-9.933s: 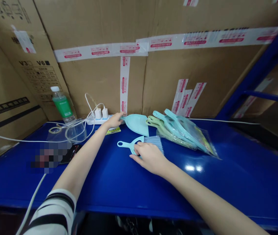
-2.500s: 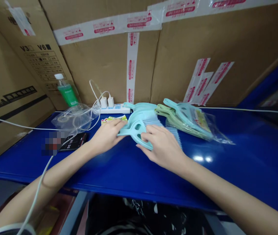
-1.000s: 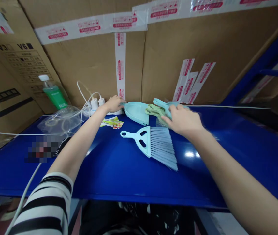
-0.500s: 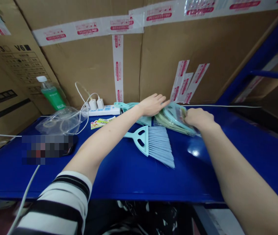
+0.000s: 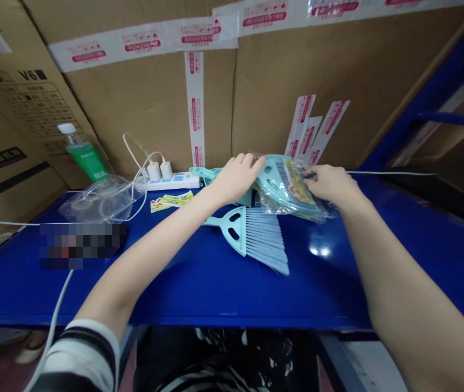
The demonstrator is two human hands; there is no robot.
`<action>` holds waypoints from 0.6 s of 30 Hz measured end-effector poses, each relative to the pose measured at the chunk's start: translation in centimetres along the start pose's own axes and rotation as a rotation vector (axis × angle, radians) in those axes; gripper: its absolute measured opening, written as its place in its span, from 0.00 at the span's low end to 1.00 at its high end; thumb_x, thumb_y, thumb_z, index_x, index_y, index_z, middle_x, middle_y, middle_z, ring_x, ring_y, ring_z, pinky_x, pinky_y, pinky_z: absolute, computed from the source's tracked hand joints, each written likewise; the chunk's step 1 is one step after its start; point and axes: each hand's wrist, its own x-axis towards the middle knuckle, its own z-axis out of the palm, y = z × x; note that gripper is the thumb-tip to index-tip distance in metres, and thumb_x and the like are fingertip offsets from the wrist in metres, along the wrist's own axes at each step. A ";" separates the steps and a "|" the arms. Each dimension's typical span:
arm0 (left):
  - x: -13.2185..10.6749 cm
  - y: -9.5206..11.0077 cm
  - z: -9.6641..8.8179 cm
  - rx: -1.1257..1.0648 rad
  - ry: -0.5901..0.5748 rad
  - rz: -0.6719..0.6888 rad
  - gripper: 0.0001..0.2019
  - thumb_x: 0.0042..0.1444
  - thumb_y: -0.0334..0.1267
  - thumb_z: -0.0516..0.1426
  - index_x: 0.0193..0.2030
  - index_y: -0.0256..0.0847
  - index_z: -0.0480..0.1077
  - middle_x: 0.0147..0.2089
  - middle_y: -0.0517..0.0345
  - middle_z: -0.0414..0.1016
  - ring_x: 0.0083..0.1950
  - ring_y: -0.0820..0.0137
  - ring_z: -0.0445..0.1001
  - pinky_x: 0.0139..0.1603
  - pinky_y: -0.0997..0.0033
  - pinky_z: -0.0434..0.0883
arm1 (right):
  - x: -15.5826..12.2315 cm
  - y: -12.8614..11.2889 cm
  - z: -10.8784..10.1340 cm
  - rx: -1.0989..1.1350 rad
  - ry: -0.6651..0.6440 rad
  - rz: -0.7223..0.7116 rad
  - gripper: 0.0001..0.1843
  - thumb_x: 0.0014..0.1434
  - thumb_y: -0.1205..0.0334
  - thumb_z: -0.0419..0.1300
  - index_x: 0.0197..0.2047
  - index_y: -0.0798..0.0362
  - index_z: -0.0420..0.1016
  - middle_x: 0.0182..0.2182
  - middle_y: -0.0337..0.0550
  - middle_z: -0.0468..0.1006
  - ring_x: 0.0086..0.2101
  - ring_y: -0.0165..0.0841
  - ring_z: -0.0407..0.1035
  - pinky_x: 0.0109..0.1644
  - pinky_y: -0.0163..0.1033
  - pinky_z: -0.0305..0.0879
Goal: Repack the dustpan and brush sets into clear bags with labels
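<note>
A light-blue dustpan set in clear plastic (image 5: 274, 182), with a printed label card, is raised and tilted at the back of the blue table. My right hand (image 5: 329, 182) pinches the right end of its wrapping. At the left end, my left hand (image 5: 237, 177) has its fingers closed over the edge, partly hiding it. A loose light-blue brush (image 5: 264, 234) lies in front, bristles to the right. Behind my left wrist, another light-blue piece with a handle (image 5: 201, 173) is partly covered. Under the raised package, a greenish wrapped item shows only slightly.
A white power strip (image 5: 174, 181) with chargers and cables stands at the back, near small printed cards (image 5: 170, 201). Crumpled clear plastic (image 5: 97, 201) and a green-labelled bottle (image 5: 87, 158) are at left. Large cardboard boxes (image 5: 142, 103) wall the back; a blue metal frame (image 5: 403, 114) rises at right.
The wrapped dustpan set has been lifted and turned so its label faces me. My left hand has shifted left and down and closed on its edge; my right hand has moved slightly up.
</note>
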 end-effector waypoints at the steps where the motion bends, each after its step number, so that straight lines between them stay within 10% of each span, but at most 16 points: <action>1: -1.1 -0.2 -0.4 0.002 0.008 -0.024 0.24 0.63 0.25 0.44 0.66 0.30 0.53 0.54 0.39 0.67 0.55 0.53 0.67 0.53 0.55 0.66 | -0.3 -0.8 -0.3 0.002 -0.005 0.016 0.16 0.53 0.66 0.57 0.43 0.54 0.82 0.29 0.51 0.80 0.32 0.42 0.75 0.31 0.41 0.65; 18: -19.3 -4.4 -1.7 -0.070 0.091 -0.204 0.22 0.66 0.36 0.44 0.66 0.39 0.54 0.49 0.45 0.70 0.49 0.57 0.68 0.49 0.53 0.70 | -5.7 -10.4 0.8 0.922 -0.316 -0.407 0.18 0.59 0.64 0.53 0.52 0.57 0.69 0.32 0.43 0.75 0.33 0.34 0.71 0.40 0.43 0.70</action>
